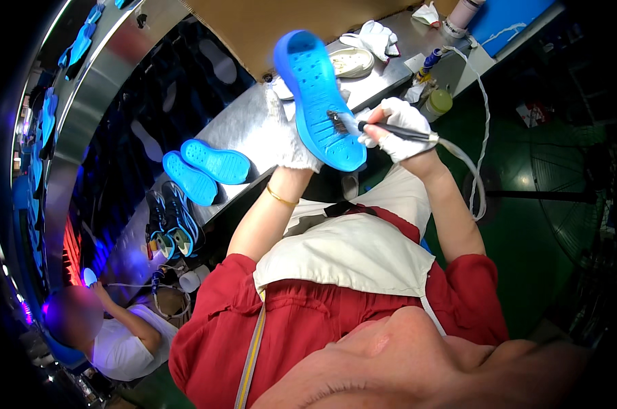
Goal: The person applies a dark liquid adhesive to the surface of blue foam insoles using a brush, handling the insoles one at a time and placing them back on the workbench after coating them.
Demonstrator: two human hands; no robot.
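My left hand (291, 140), in a white knit glove, holds up a blue shoe sole (314, 95) by its side edge; most of its fingers are hidden behind the sole. The sole's inner face, with small holes and ridges, is toward me. In my right hand (405, 126), gloved in white with bare fingertips, is a brush (398, 131) with a dark handle and a pale hose at its end. Its dark bristles rest on the ridged part of the sole. A pair of blue soles (216, 163) lies on the metal bench left of my left hand.
Beyond the held sole, a cream shoe (353, 63) and white gloves (375, 39) lie on the metal bench (244, 119). A yellow-lidded jar (438, 103) stands at right. Dark shoes (174, 217) sit at left, near a curved conveyor (114, 51). Another person (128, 337) works at lower left.
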